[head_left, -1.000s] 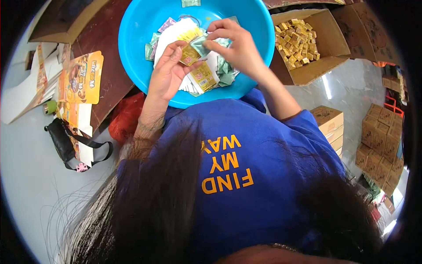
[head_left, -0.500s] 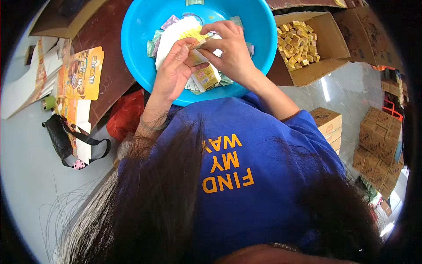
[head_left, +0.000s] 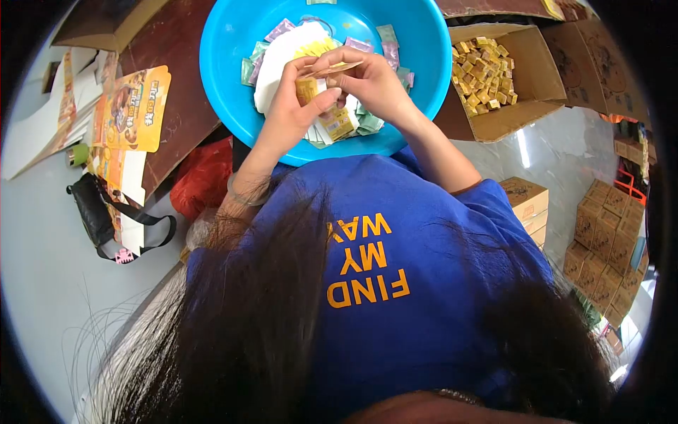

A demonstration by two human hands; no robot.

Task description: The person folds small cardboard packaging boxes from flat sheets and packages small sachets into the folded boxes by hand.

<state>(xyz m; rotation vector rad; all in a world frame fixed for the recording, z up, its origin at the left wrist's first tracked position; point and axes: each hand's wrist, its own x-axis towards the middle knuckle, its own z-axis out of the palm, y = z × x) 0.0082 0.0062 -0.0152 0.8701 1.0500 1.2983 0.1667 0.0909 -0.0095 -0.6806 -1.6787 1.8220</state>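
Note:
Over the blue basin [head_left: 233, 106], my left hand [head_left: 293, 106] holds a small yellow carton [head_left: 308, 87] between thumb and fingers. My right hand [head_left: 371, 81] is at the carton's upper edge, its fingers closed on the raised flap [head_left: 337, 68]. Beneath the hands lie white and yellow flat cartons [head_left: 339, 124] and a white stack [head_left: 282, 60]. Green sachets [head_left: 369, 121] and purple sachets [head_left: 358, 45] are scattered in the basin. My fingers partly hide the carton.
An open cardboard box [head_left: 519, 67] with many small yellow boxes [head_left: 484, 74] stands right of the basin. Stacked brown boxes [head_left: 526, 199] are lower right. Printed orange cardboard [head_left: 134, 109], a red bag [head_left: 203, 180] and a black pouch [head_left: 92, 208] are at left.
The green sachet seen between my hands is no longer visible. The carton has turned, and my right hand has moved onto its upper edge. The basin has shifted slightly right in view.

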